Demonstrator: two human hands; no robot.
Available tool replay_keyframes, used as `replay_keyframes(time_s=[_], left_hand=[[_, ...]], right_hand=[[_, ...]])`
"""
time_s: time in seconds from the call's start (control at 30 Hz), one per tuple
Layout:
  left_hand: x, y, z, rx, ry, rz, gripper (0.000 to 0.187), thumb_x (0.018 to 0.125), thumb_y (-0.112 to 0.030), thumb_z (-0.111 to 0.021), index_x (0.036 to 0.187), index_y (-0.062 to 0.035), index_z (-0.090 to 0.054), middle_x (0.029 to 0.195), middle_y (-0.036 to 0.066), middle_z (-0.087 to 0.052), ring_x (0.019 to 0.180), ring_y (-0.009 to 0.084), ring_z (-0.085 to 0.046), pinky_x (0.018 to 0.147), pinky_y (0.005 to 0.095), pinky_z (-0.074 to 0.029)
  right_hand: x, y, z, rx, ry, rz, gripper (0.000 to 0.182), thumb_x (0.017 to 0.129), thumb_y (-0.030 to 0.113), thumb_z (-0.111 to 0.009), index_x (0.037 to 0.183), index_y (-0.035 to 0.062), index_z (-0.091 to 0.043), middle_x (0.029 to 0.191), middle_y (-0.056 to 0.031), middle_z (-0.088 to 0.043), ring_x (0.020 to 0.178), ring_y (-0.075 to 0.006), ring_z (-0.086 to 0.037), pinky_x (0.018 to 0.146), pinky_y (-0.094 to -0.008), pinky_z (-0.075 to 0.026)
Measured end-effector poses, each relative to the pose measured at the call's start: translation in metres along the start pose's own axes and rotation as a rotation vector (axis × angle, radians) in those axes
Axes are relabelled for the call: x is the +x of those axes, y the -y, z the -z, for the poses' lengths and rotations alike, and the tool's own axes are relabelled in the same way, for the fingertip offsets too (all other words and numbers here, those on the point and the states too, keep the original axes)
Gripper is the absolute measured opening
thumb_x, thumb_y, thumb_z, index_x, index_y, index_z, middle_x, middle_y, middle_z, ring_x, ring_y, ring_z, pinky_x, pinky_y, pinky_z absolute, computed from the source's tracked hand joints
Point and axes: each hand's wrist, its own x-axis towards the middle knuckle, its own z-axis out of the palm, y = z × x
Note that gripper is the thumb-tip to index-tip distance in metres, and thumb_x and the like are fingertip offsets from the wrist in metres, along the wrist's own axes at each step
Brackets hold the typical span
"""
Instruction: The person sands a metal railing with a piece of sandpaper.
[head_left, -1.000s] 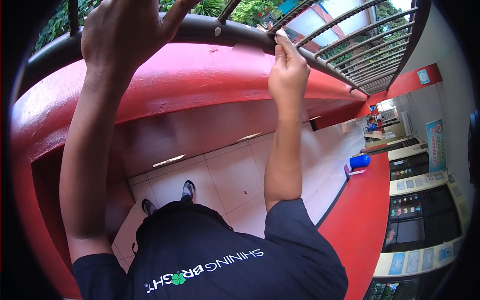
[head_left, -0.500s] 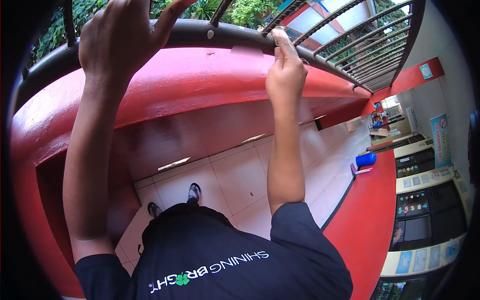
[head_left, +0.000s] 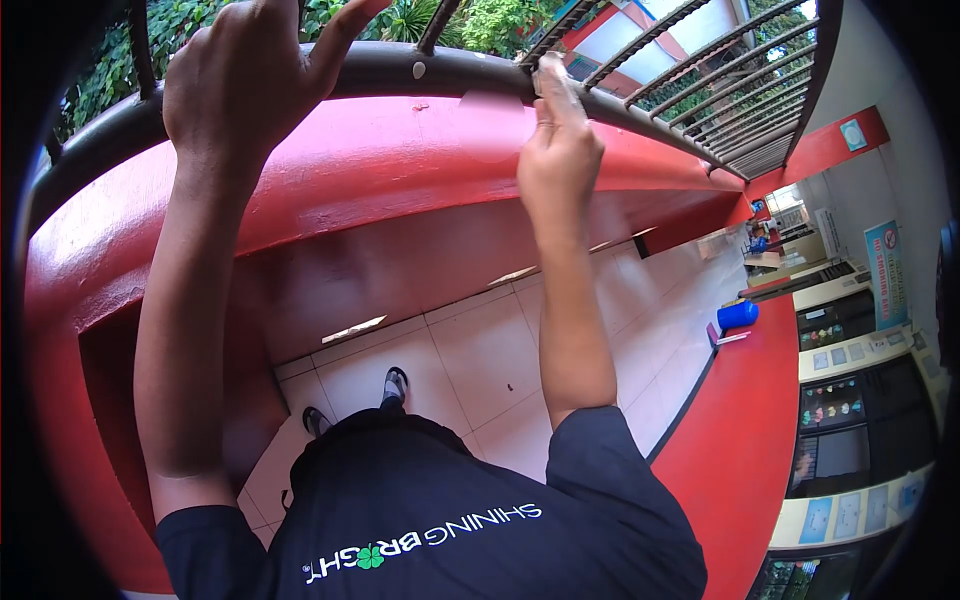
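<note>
My left hand (head_left: 230, 90) is up at the top left, over the dark metal railing (head_left: 385, 68) where an upright bar meets it. Its thumb stretches out to the right of that bar, and the other fingers curl up past the frame's top edge, partly hidden. My right hand (head_left: 562, 165) pinches a pale, crumpled cloth (head_left: 553, 85), which lies against the railing at the foot of a ridged bar (head_left: 560, 30). Below both hands runs a glossy red ledge (head_left: 370, 150).
Green plants (head_left: 490, 25) grow beyond the bars. Light floor tiles (head_left: 480, 350) lie under my sandalled feet (head_left: 397, 385). Along the corridor at right stand a blue container (head_left: 738, 314), a no-smoking banner (head_left: 884, 275) and dark windows (head_left: 850, 430).
My right hand has shifted slightly left and the cloth has moved with it along the railing. The left hand stays at the same bar; the whole view has tilted a little.
</note>
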Motion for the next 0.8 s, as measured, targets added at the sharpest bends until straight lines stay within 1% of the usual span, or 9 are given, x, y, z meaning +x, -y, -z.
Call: replay_keyframes(time_s=[0.07,0.13,0.17,0.27,0.43,0.53,0.6,0.67,0.8], left_hand=[[0.001,0.0,0.0,-0.031,-0.035,-0.021,0.095,0.098,-0.079,-0.041,0.129,0.0086,-0.058,0.052,0.008,-0.051,0.049,0.0285,-0.064,0.048,0.0427,-0.05],[-0.002,0.0,-0.001,-0.068,-0.056,-0.047,0.095,0.098,-0.079,-0.041,0.129,0.0085,-0.058,0.052,0.008,-0.051,0.049,0.0285,-0.064,0.048,0.0428,-0.05],[-0.002,0.0,-0.002,-0.048,-0.067,-0.049,0.094,0.098,-0.079,-0.041,0.129,0.0084,-0.059,0.052,0.008,-0.051,0.049,0.0286,-0.064,0.047,0.0428,-0.05],[-0.004,0.001,-0.01,0.023,-0.119,-0.043,0.094,0.098,-0.079,-0.041,0.128,0.008,-0.059,0.052,0.007,-0.051,0.048,0.0284,-0.063,0.047,0.0427,-0.05],[-0.005,0.003,-0.011,0.035,-0.146,-0.012,0.095,0.098,-0.08,-0.04,0.129,0.0082,-0.059,0.052,0.008,-0.051,0.047,0.0283,-0.063,0.047,0.0428,-0.05],[0.0,0.002,-0.006,-0.03,-0.087,-0.042,0.093,0.098,-0.079,-0.04,0.127,0.0071,-0.059,0.052,0.008,-0.052,0.047,0.0282,-0.062,0.047,0.0429,-0.05],[-0.005,0.002,-0.011,0.066,-0.108,-0.013,0.09,0.099,-0.078,-0.041,0.124,0.0061,-0.06,0.052,0.008,-0.053,0.047,0.0284,-0.063,0.047,0.043,-0.05],[-0.005,0.003,-0.014,0.07,-0.127,-0.027,0.09,0.098,-0.078,-0.042,0.123,0.0061,-0.061,0.052,0.008,-0.053,0.047,0.0284,-0.063,0.047,0.043,-0.05],[-0.004,0.001,-0.01,0.055,-0.148,-0.042,0.09,0.098,-0.078,-0.043,0.123,0.0067,-0.061,0.052,0.008,-0.053,0.048,0.0285,-0.063,0.047,0.043,-0.05]], right_hand=[[-0.004,0.011,0.004,-0.074,-0.021,0.04,0.032,0.103,0.006,-0.056,0.13,0.0086,-0.071,0.13,-0.015,-0.07,0.118,-0.0389,-0.068,0.095,-0.0453,-0.058],[0.011,-0.009,0.022,-0.106,0.14,-0.354,0.032,0.1,0.004,-0.059,0.13,0.0033,-0.071,0.138,-0.0201,-0.065,0.123,-0.0399,-0.065,0.101,-0.0448,-0.057],[0.013,-0.02,0.019,0.085,0.055,-0.17,0.032,0.099,0.005,-0.061,0.129,0.0023,-0.071,0.138,-0.0214,-0.064,0.123,-0.0403,-0.065,0.102,-0.0463,-0.056],[-0.007,0.006,-0.003,0.015,-0.024,0.025,0.032,0.101,0.006,-0.058,0.13,0.0054,-0.071,0.133,-0.0178,-0.068,0.121,-0.0386,-0.066,0.1,-0.0469,-0.057],[0.005,-0.011,0.015,0.093,-0.006,-0.251,0.035,0.099,0.001,-0.058,0.132,0.0034,-0.07,0.137,-0.021,-0.065,0.124,-0.0382,-0.064,0.101,-0.046,-0.056],[-0.01,0.009,-0.004,0.029,-0.033,-0.003,0.034,0.102,0.002,-0.055,0.131,0.0074,-0.071,0.133,-0.0159,-0.068,0.121,-0.0355,-0.067,0.096,-0.0442,-0.059],[-0.01,0.011,0.001,-0.005,-0.014,-0.01,0.034,0.102,0.002,-0.055,0.132,0.0074,-0.071,0.134,-0.0157,-0.068,0.121,-0.0349,-0.067,0.097,-0.0424,-0.058],[0.007,-0.013,0.015,0.05,0.031,-0.278,0.034,0.099,0.0,-0.058,0.131,0.0017,-0.07,0.133,-0.0219,-0.067,0.125,-0.038,-0.064,0.102,-0.0428,-0.056],[-0.011,0.01,-0.006,0.016,-0.047,0.034,0.033,0.101,0.001,-0.056,0.13,0.0043,-0.071,0.133,-0.017,-0.068,0.121,-0.0354,-0.067,0.098,-0.0418,-0.058]])
